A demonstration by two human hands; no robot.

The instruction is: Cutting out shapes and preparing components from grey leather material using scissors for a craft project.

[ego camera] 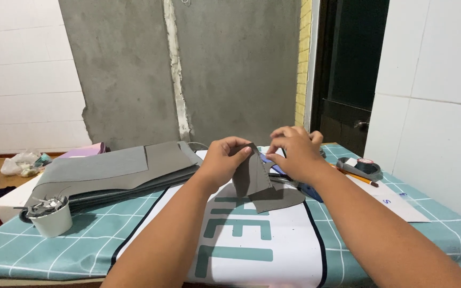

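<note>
1. Head view: the left hand (224, 160) and right hand (293, 152) both pinch the top of a grey fabric piece (260, 184), fingers pressed together on its upper edge; it hangs down onto the middle of the table (433, 234).
2. A teal checked cloth (81, 242) with a white printed sheet (273, 240) covers the tabletop.
3. Near the left edge sit a stack of grey sheets (116, 170) and a white cup (53, 217); a tape roll (368, 166) lies toward the right edge.
4. Behind stands a bare concrete wall (230, 64), with a dark doorway (348, 69) at its right.
</note>
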